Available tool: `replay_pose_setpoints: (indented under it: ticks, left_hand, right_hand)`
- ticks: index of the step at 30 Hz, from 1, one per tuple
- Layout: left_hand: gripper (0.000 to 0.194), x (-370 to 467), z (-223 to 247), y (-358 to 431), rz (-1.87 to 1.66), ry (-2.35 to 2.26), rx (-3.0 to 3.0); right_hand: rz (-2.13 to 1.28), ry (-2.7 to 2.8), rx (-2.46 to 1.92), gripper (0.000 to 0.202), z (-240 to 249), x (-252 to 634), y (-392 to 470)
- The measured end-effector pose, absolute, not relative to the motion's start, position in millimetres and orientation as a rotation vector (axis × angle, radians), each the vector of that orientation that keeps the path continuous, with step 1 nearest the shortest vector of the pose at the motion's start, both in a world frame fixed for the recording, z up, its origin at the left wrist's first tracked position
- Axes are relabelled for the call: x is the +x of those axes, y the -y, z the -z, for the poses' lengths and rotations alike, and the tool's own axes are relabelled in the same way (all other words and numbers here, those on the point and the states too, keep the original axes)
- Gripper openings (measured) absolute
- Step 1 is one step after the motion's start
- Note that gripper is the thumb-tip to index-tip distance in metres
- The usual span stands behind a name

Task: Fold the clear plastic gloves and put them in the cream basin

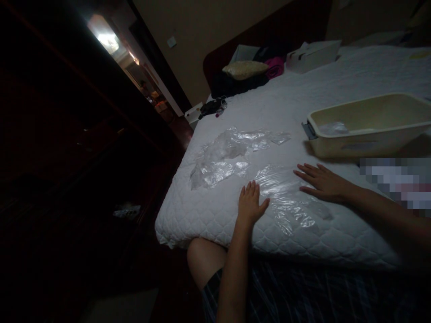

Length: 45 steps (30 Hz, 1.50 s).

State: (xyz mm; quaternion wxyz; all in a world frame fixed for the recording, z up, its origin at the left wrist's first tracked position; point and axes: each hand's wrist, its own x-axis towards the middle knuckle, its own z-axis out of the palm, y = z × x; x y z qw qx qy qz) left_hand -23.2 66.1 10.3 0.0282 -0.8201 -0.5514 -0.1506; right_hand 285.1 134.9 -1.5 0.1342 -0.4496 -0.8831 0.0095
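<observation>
A clear plastic bag (283, 193) lies spread on the white quilted mattress (215, 224), wrinkled and shiny. My left hand (251, 204) rests at the bag's left edge, palm down, fingers stretched out and thumb apart. On the bag's right side is my right hand (319, 181), also palm down with its fingers spread. Neither hand grips anything. Farther back on the mattress, more crumpled clear plastic (218, 172) lies in a loose heap.
To the right stands a cream plastic bin (357, 146) with clear plastic inside. A white box (313, 56), a yellowish cushion (245, 69) and dark clothes are at the headboard. A small dark bundle (212, 107) lies near the far left corner. The left side is very dark.
</observation>
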Motion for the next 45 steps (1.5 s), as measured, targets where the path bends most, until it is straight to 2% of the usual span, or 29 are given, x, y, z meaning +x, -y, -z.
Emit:
replay_pose_setpoints:
  ticks: [5, 11, 18, 26, 34, 39, 42, 45]
  left_hand:
    - [0.062, -24.7, -11.5, -66.0, 0.467, 1.694, -2.548]
    - [0.063, -30.2, -13.9, -65.8, 0.439, 1.675, -2.570]
    - [0.066, -29.5, -10.7, -58.1, 0.523, 1.716, -2.445]
    - [0.047, -31.2, -18.2, -46.4, 0.432, 1.428, -2.751]
    - [0.045, -31.1, -14.9, -45.1, 0.493, 1.443, -2.744]
    - [0.045, -31.2, -15.3, -45.5, 0.520, 1.428, -2.742]
    - [0.045, -30.9, -16.0, -45.1, 0.533, 1.428, -2.741]
    - [0.045, -30.6, -17.3, -44.3, 0.524, 1.439, -2.745]
  right_hand:
    - [-0.105, 2.502, -1.324, 0.064, -0.8, 294.6, -129.4]
    - [-0.081, 2.482, -1.484, 0.067, 6.4, 307.5, -131.6]
    - [-0.080, 2.462, -1.472, 0.067, 9.9, 306.3, -128.2]
    - [-0.144, 2.434, -1.502, 0.068, 9.0, 305.6, -129.2]
    - [-0.215, 2.106, -1.575, 0.070, -20.8, 304.2, -123.6]
    - [-0.035, 2.163, -1.354, 0.046, -51.0, 272.3, -94.8]
    - [0.120, 2.328, -0.916, 0.033, -51.1, 239.4, -67.3]
    - [0.224, 2.439, -0.587, 0.029, -39.5, 209.1, -39.0]
